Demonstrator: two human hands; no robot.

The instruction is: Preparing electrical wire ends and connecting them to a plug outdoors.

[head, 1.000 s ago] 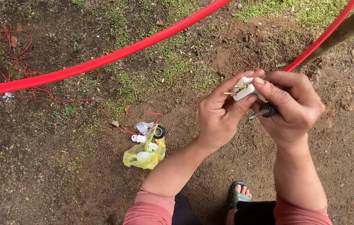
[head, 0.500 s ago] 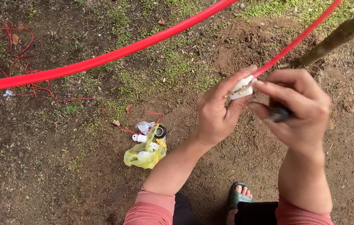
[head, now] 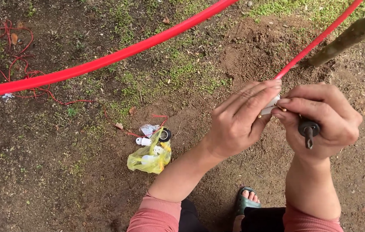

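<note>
Red hose (head: 105,62): ran across the dirt, beyond both hands. Left hand (head: 240,122): fingers pinched shut on a small white fitting (head: 271,105) below the hose's thin end. Right hand (head: 320,118): clenched around a dark tool (head: 308,130), fingertips touching the fitting.

Bare brown ground (head: 40,180) with patches of moss toward the top carries everything. Near the frame's middle lies a yellow plastic bag (head: 150,158) with small white fittings (head: 143,141) and a black tape roll (head: 164,134) touching it. Thin red wire (head: 17,64) tangles at upper left.
</note>
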